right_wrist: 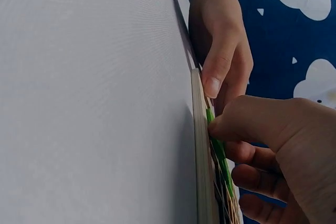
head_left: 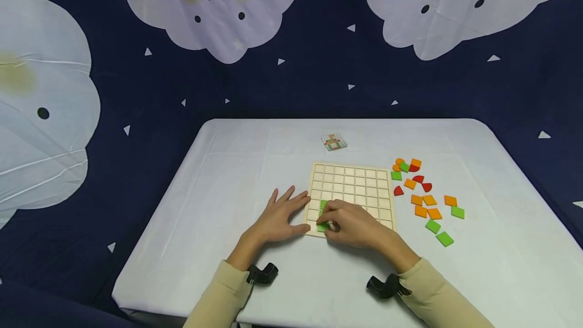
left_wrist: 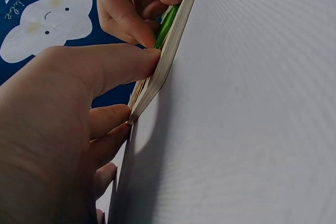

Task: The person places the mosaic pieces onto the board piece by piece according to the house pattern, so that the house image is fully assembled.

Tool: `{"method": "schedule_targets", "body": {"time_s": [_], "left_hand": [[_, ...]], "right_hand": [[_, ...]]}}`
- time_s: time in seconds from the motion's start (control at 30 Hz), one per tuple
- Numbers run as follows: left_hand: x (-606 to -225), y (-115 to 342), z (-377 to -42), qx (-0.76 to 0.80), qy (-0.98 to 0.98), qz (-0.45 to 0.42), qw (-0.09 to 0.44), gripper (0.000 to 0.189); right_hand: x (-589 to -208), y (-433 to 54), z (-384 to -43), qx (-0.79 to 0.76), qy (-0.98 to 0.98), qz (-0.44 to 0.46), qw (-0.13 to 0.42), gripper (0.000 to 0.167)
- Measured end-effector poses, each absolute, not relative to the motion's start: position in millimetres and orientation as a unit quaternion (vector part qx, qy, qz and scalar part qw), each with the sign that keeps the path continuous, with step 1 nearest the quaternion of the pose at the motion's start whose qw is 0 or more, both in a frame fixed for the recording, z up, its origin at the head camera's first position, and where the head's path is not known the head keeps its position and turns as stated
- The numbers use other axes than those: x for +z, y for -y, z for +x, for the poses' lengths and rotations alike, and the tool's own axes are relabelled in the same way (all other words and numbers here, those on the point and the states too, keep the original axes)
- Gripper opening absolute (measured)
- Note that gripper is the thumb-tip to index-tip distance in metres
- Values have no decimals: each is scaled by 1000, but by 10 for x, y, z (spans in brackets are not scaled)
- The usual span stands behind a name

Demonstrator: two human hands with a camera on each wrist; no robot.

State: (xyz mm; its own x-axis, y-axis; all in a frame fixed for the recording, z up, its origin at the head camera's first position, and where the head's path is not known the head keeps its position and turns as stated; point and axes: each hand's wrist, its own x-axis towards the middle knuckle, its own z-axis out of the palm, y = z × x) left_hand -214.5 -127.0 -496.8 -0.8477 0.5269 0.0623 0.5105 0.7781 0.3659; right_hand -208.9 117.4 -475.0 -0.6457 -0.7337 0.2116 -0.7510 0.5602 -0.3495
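The person's right hand [head_left: 352, 223] is bent over the near left part of a pale wooden board [head_left: 371, 181], thumb and fingers curled and pinching a green tile [head_left: 323, 227]. That green tile is at the board, in the second column from the left and close to the near edge. A second green tile [head_left: 324, 204] shows farther up the same column, partly covered by the fingers.

The left hand [head_left: 278, 217] lies at the board's left side with its fingers spread and loosely straight, grasping nothing — the thumb and some fingertips touch the board's edge.

To the right of the board, loose pieces are scattered over the white table [head_left: 218, 186]: orange tiles [head_left: 429, 200], more green tiles [head_left: 445, 239] and rounded red pieces [head_left: 426, 187], a few of them overlapping near the board's far right corner. A small picture card [head_left: 334, 141] rests beyond the board's far edge. Both sleeves [head_left: 220, 295] are beige, and behind the table hangs a dark blue cloth [head_left: 319, 80] with white clouds [head_left: 218, 6] on it
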Motion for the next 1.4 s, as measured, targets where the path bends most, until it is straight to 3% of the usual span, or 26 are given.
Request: {"method": "schedule_targets", "body": {"time_s": [0.23,0.53,1.03,1.4], "left_hand": [[-4926,1258,-2160,185,-943,275,25,76],[-4917,1252,-2191,179,-944,275,24,76],[-4919,1249,-2187,180,-945,271,27,75],[-4938,1260,-2170,186,-943,273,22,76]], "right_hand": [[-4727,-1167,-2073,186,880,432,69,23],[-4730,-1160,-2078,177,878,435,90,21],[-4775,-1245,-2104,228,872,430,54,19],[-4708,-1520,-2124,259,887,380,34,20]]}}
